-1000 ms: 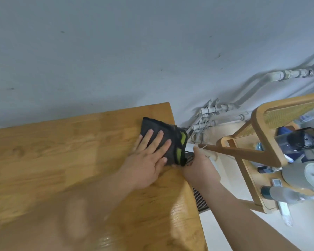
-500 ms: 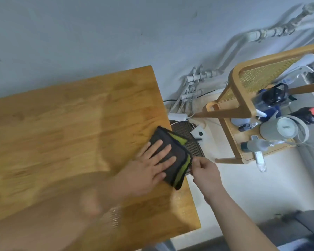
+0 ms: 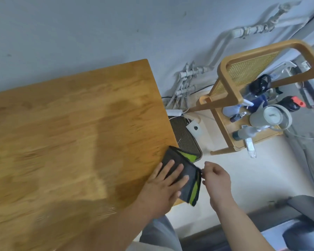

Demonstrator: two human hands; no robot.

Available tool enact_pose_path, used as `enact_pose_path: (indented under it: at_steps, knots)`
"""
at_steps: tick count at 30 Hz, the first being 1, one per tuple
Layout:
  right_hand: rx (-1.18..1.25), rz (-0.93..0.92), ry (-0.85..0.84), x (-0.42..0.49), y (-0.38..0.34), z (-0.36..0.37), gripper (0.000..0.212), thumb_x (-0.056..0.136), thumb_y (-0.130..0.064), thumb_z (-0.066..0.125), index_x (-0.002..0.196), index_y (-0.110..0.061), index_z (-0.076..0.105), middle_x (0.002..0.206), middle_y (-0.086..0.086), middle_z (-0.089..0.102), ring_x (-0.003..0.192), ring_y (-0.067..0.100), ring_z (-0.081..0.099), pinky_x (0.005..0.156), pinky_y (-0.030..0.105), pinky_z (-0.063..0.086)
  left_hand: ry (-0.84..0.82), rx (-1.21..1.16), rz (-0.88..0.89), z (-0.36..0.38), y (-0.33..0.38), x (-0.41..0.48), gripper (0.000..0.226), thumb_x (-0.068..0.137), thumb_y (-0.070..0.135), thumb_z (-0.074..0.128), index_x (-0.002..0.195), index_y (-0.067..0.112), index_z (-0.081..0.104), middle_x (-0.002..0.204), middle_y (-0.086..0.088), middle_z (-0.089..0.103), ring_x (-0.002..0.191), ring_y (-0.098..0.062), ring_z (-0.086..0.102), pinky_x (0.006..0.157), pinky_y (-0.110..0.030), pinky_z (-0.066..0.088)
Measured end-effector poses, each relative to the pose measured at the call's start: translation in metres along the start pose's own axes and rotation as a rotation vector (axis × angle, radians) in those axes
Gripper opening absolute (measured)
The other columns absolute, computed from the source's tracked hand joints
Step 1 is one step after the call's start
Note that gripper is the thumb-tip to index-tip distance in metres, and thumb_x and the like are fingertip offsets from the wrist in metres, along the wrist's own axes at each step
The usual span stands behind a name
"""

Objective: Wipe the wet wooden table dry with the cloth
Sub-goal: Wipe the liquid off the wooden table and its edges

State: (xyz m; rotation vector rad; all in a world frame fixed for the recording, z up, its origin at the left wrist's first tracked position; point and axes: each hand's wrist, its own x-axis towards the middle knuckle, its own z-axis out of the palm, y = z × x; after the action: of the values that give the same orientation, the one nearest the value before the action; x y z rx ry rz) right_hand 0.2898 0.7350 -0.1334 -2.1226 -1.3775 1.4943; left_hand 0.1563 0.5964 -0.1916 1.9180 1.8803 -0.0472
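Note:
A folded dark grey cloth [image 3: 188, 185] with lime-green trim lies at the near right corner of the wooden table [image 3: 71, 133], partly hanging past the right edge. My left hand [image 3: 163, 189] lies flat on the cloth, its fingers straight and spread. Just off the table's edge, my right hand [image 3: 216, 180] pinches the cloth's overhanging right edge between thumb and fingers. A darker damp streak runs down the tabletop left of the cloth.
A wooden cart [image 3: 243, 98] with bottles and a grey jug stands to the right of the table. White pipes [image 3: 187, 78] and a power strip [image 3: 174, 112] sit by the wall. A dark grille [image 3: 185, 138] lies on the floor beside the table edge.
Both hands have drawn the cloth along the table's right edge from the far corner toward the near corner. The cloth now hangs farther off the edge.

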Motion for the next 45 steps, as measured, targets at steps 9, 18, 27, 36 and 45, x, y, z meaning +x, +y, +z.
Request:
enact_pose_path:
  at_steps: [9,18,27,36,45]
  knots:
    - [-0.4,-0.148,-0.041,-0.041,0.007,0.05,0.042,0.096,-0.037,0.063,0.134,-0.02,0.062,0.131,0.008,0.059,0.117,0.028,0.06,0.1,0.048,0.052,0.052,0.008,-0.256,-0.002,-0.124,-0.108,0.057,0.108,0.052,0.008,0.162,0.04,-0.001,0.171,0.006,-0.01,0.155,-0.019,-0.024,0.126,-0.05,-0.001]
    - [-0.954,-0.256,-0.085,-0.073,0.02,0.086,0.094,0.074,-0.058,0.076,0.149,-0.02,0.034,0.148,0.01,0.045,0.128,0.036,0.05,0.104,0.047,0.049,0.106,-0.098,-0.449,0.023,-0.12,-0.174,0.061,0.105,0.046,0.017,0.164,0.032,0.006,0.172,-0.003,0.002,0.157,-0.033,-0.013,0.125,-0.059,0.007]
    - [-1.158,-0.287,0.002,-0.07,0.018,0.089,0.114,0.069,-0.056,0.085,0.154,-0.018,0.021,0.145,0.005,0.032,0.132,0.027,0.035,0.082,0.037,0.052,0.043,-0.1,-0.573,-0.008,-0.147,-0.15,0.063,0.102,0.046,0.005,0.161,0.033,-0.012,0.17,-0.001,-0.019,0.154,-0.028,-0.026,0.127,-0.052,-0.005]
    - [-1.26,-0.415,0.012,-0.06,0.021,0.084,0.084,0.09,-0.025,0.067,0.157,-0.006,0.019,0.147,0.012,0.03,0.136,0.032,0.031,0.084,0.035,0.056,0.084,-0.008,-0.264,0.033,-0.015,-0.102,0.068,0.106,0.05,0.031,0.164,0.022,0.009,0.172,-0.01,-0.003,0.156,-0.037,-0.013,0.124,-0.06,0.0]
    - [-1.311,-0.409,-0.049,-0.066,0.016,0.081,0.119,0.077,-0.065,0.075,0.158,-0.003,0.012,0.148,0.011,0.026,0.136,0.031,0.028,0.079,0.036,0.053,0.21,-0.06,-0.871,0.077,-0.092,-0.249,0.064,0.105,0.045,0.021,0.162,0.016,0.026,0.17,-0.011,0.015,0.158,-0.035,0.005,0.122,-0.061,0.02]
